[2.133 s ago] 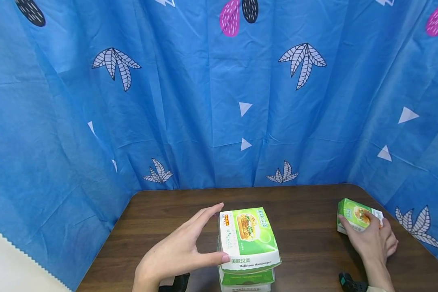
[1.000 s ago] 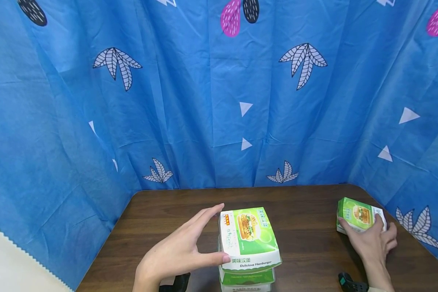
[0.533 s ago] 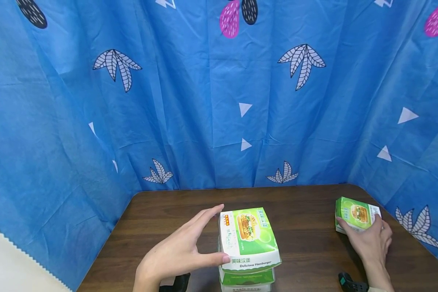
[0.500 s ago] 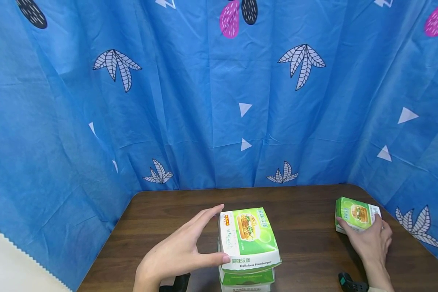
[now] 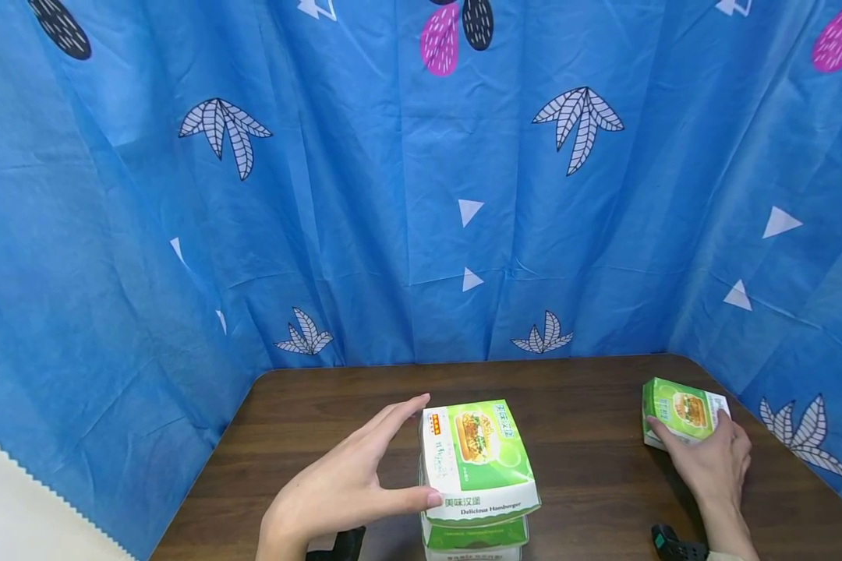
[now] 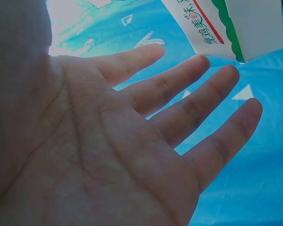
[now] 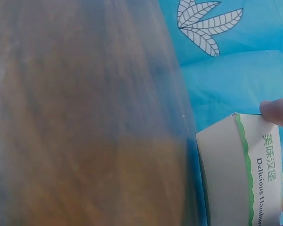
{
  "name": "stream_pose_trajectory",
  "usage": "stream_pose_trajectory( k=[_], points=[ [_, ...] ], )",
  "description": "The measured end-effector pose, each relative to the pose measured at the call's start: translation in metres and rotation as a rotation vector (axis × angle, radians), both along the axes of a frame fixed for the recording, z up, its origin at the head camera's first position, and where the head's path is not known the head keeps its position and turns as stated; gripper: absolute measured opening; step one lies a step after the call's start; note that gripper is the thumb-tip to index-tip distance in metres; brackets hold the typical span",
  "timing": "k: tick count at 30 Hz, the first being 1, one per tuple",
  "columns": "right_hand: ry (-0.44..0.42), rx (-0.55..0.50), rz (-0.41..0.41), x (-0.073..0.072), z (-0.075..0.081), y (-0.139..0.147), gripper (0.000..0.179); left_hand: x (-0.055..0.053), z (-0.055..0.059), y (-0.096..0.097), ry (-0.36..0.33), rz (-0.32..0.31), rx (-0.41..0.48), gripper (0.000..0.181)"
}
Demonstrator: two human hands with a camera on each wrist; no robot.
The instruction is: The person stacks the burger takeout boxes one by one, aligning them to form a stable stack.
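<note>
In the head view, a green and white hamburger box [image 5: 479,460] tops a stack of such boxes, with another box [image 5: 475,534] under it. My left hand [image 5: 347,479] is at the stack's left side, its thumb tip at the top box's near left corner and its fingers stretched out. The left wrist view shows that palm [image 6: 99,136] bare, fingers straight and spread. Far to the right, my right hand [image 5: 716,460] grips a single hamburger box [image 5: 684,413] between thumb and fingers. The right wrist view has this box [image 7: 226,174] at its lower right, most of the hand out of frame.
A dark brown wooden table [image 5: 582,421] carries everything. Behind and on both sides hangs a blue patterned curtain [image 5: 365,234]. A black wrist device [image 5: 677,544] is on the right wrist, and another [image 5: 340,544] on the left.
The right hand and its box have shifted slightly left. Its fingers have drawn back from the top face, so more of the burger picture shows. The left hand and stack look unmoved.
</note>
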State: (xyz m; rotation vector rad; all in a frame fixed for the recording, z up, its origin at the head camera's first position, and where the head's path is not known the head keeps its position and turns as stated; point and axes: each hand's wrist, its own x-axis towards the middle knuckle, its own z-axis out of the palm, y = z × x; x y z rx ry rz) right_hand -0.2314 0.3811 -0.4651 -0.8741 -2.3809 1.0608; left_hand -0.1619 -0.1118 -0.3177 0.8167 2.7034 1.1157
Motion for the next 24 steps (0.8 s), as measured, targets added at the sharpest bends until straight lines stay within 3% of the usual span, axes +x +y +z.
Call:
stream_pose_trajectory(
  k=[12, 24],
  points=[
    [0.033, 0.015, 0.010, 0.003, 0.012, -0.006, 0.117, 0.000, 0.000, 0.000, -0.010, 0.003, 0.001, 0.089],
    [0.067, 0.024, 0.028, 0.006, 0.031, -0.012, 0.116, 0.002, 0.001, -0.001, 0.031, 0.008, -0.016, 0.089]
  ],
)
